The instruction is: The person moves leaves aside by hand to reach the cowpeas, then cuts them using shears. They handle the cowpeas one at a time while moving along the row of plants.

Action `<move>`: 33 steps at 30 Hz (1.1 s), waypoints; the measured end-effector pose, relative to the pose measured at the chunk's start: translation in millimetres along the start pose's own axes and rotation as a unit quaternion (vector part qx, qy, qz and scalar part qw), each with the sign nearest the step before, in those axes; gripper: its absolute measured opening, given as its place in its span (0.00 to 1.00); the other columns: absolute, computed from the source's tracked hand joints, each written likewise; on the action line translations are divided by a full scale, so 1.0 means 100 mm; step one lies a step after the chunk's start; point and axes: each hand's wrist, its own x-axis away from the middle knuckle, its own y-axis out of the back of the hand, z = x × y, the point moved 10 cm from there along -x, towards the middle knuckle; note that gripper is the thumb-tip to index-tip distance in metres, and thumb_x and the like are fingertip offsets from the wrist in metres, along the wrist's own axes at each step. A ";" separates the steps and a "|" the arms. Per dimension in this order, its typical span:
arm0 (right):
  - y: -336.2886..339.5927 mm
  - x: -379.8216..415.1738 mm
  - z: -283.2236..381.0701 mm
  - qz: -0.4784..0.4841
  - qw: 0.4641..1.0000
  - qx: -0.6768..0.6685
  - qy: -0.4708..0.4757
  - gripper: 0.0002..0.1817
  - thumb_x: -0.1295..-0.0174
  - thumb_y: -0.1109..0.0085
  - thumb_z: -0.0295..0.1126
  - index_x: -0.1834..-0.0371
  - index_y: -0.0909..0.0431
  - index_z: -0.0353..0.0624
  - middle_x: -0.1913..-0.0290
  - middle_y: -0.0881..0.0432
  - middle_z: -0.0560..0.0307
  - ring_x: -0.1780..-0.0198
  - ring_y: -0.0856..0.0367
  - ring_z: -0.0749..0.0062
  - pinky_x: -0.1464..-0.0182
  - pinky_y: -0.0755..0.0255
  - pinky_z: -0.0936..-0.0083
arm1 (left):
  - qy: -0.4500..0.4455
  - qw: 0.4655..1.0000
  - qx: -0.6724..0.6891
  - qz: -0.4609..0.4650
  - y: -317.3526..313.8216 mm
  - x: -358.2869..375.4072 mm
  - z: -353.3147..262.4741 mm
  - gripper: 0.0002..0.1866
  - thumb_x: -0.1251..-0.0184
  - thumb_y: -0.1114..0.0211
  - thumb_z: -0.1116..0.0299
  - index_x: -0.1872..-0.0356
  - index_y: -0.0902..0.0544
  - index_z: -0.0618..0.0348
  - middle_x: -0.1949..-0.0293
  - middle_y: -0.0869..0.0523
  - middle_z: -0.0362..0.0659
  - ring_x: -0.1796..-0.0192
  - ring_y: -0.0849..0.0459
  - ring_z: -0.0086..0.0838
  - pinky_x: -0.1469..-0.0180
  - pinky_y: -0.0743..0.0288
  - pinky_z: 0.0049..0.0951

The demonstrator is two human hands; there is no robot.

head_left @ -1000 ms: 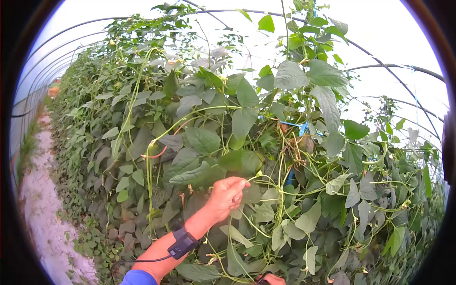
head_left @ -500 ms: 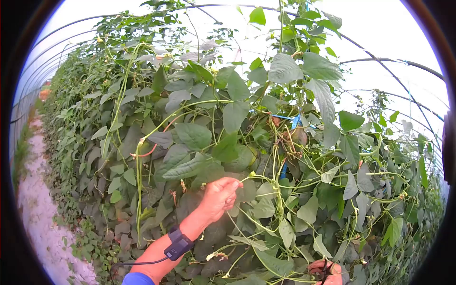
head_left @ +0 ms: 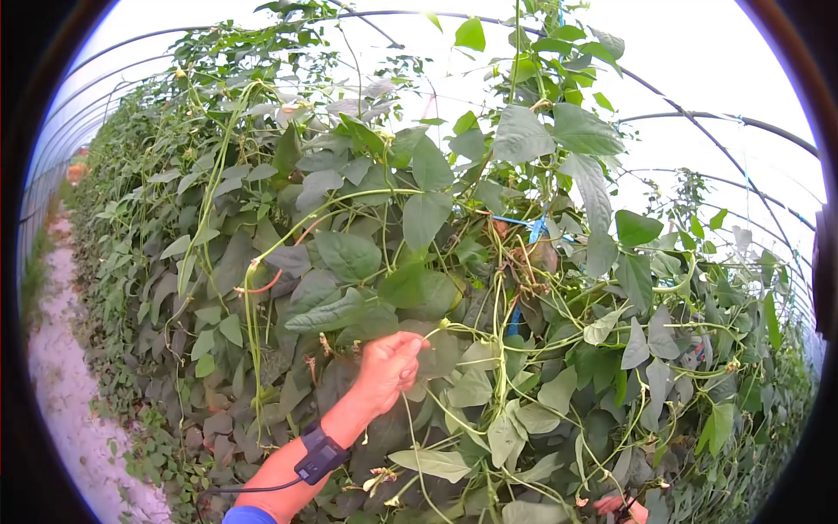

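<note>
A left hand [head_left: 387, 365] reaches up into a wall of climbing bean vines [head_left: 367, 253] inside a plastic tunnel house, its fingers [head_left: 408, 343] pressed together and pinching a thin green stem [head_left: 454, 327] that runs off to the right among the leaves. A dark wrist strap [head_left: 319, 454] with a trailing cable circles the forearm above a blue sleeve [head_left: 249, 515]; no writing on the strap can be read.

At the bottom edge, right of centre, a reddish patch that seems to be the right hand [head_left: 621, 506] shows between leaves; most of it is hidden, and whether its fingers are spread or closed cannot be told.

Long slender bean pods [head_left: 251, 341] hang straight down to the left of the left hand, near a curled reddish tendril [head_left: 271, 279]. Blue twine [head_left: 532, 229] is tied around the stems above and to the right of the hand, with another length lower down behind the foliage.

Curved metal hoops [head_left: 698, 118] arch overhead against the pale cover. A bare earth path [head_left: 70, 393] runs along the left edge beside the row of plants.
</note>
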 end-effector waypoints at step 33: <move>-2.82 -1.16 -0.12 0.273 0.900 -0.267 -0.209 0.26 0.32 0.53 0.50 0.76 0.29 0.36 0.83 0.27 0.53 0.79 0.18 0.60 0.90 0.31 0.77 | -0.079 0.975 -0.200 0.063 -0.25 0.48 0.07 0.10 0.32 0.40 0.69 0.60 0.19 0.66 0.82 0.25 0.33 0.82 0.33 0.12 0.81 0.42 0.16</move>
